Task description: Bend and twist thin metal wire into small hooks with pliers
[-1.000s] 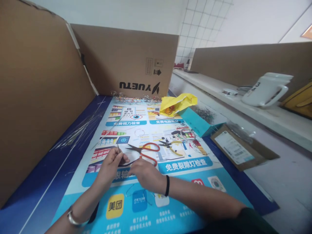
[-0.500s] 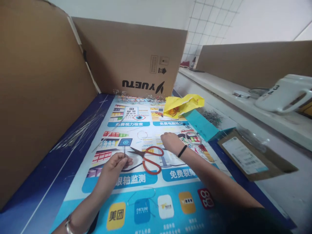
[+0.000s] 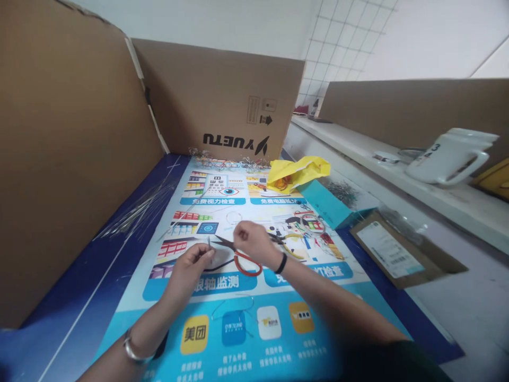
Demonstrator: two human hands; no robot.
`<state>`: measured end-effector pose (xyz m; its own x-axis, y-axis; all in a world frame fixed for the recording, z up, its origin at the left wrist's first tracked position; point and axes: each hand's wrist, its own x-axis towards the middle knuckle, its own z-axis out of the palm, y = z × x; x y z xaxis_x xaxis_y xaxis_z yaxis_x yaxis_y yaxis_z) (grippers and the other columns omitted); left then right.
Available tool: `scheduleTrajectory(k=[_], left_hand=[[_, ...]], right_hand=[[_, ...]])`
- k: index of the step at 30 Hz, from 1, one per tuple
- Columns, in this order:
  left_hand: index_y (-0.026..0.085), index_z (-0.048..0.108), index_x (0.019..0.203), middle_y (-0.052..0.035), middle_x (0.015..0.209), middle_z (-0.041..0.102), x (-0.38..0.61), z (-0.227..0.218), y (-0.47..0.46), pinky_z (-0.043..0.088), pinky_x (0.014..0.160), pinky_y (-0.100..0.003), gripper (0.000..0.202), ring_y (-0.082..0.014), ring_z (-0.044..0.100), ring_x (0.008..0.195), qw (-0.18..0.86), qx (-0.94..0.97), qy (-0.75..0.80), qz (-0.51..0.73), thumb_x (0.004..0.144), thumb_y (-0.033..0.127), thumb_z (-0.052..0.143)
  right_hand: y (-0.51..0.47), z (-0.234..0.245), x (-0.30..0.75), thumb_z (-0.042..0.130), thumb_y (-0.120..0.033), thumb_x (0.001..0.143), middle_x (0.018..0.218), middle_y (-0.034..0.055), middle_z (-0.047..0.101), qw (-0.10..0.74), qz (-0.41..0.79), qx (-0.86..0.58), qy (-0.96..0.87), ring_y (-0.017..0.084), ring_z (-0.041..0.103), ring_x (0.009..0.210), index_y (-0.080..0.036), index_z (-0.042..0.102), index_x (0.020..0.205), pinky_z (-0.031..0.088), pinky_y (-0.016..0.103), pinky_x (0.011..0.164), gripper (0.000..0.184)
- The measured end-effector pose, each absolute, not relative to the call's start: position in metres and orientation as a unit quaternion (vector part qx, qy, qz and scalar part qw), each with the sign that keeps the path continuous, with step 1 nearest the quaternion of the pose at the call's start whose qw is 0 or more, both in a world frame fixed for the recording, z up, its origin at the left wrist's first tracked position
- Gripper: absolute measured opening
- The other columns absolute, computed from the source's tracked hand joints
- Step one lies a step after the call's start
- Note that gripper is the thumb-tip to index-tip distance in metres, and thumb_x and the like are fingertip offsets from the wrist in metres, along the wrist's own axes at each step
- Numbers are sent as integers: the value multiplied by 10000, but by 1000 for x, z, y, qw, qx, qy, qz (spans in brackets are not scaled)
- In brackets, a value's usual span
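Observation:
My left hand (image 3: 190, 268) is closed in a pinch on a thin metal wire (image 3: 209, 242) that stands upright from my fingertips. My right hand (image 3: 253, 243) hovers with curled fingers just right of it, over the red-handled scissors (image 3: 245, 263) that lie on the printed poster (image 3: 278, 329). What the right fingers hold, if anything, is hidden. Yellow-handled pliers (image 3: 296, 237) lie right behind my right hand, partly covered by it. A bent wire loop (image 3: 234, 312) lies on the poster nearer to me.
Cardboard walls stand at the left and back (image 3: 222, 106). A bundle of straight wires (image 3: 135, 212) lies at the left. At the right are a yellow bag (image 3: 298, 170), a teal box (image 3: 326, 204), a labelled carton (image 3: 392, 249) and a white jug (image 3: 449, 156) on the ledge.
My right hand reached out to the right near the pliers, then came back to the left beside my left hand above the scissors. The left hand kept its pinch on the wire.

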<state>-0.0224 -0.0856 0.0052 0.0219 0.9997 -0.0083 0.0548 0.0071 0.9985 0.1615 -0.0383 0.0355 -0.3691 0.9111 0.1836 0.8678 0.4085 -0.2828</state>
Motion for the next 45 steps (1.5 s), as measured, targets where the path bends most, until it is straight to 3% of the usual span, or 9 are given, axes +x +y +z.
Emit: scheduleTrajectory(k=[3,6,18,23,27,32,40,45], left_hand=[[166,571,765,7,692,561,-22,3,-86,408,623,-225,181,-118,501,652,498,530,495,475,744,346,573],[166,572,738,1,684,561,-22,-2,-85,424,630,-239,163,-126,509,655,496,556,488,455,743,329,560],[173,570,686,3,670,566,-17,2,-91,406,627,-244,96,-135,511,668,415,607,520,434,720,261,552],[184,535,724,-4,729,589,-18,1,-92,411,679,-256,117,-146,532,724,396,617,503,458,778,275,483],[196,522,710,15,666,578,-19,-3,-87,400,644,-252,107,-138,523,663,393,627,518,429,766,280,488],[198,521,715,16,677,579,-19,-6,-85,404,642,-243,94,-134,529,671,407,618,516,431,762,275,491],[197,641,803,-15,780,648,-21,-6,-84,433,724,-266,182,-163,579,761,415,631,509,413,777,296,491],[210,674,801,-20,808,672,-22,-8,-83,437,782,-291,190,-180,596,797,425,619,516,411,750,338,543]], right_hand=[[-64,16,135,489,-167,749,712,-8,592,287,137,-455,-832,101,527,675,-181,562,721,376,193,615,79],[-71,-2,126,500,-126,715,661,5,546,338,126,-440,-822,124,499,682,-172,537,639,375,230,652,96],[-77,-9,131,516,-84,673,689,19,530,348,130,-432,-822,156,486,731,-168,557,639,378,285,709,100],[-70,5,142,494,-117,768,732,30,578,277,113,-396,-868,151,512,765,-170,590,681,380,272,728,139],[-60,25,163,513,-201,800,869,70,604,158,49,-444,-881,181,522,884,-170,626,851,367,291,795,127],[-57,39,180,520,-277,806,904,79,606,18,32,-455,-890,195,536,881,-176,587,1015,365,284,772,242],[-58,34,175,471,-139,784,925,100,598,-3,-2,-465,-885,213,521,912,-172,544,1121,356,295,782,346],[-58,29,175,464,-145,786,883,97,597,8,-13,-457,-889,217,529,862,-167,562,1068,381,298,738,300]])
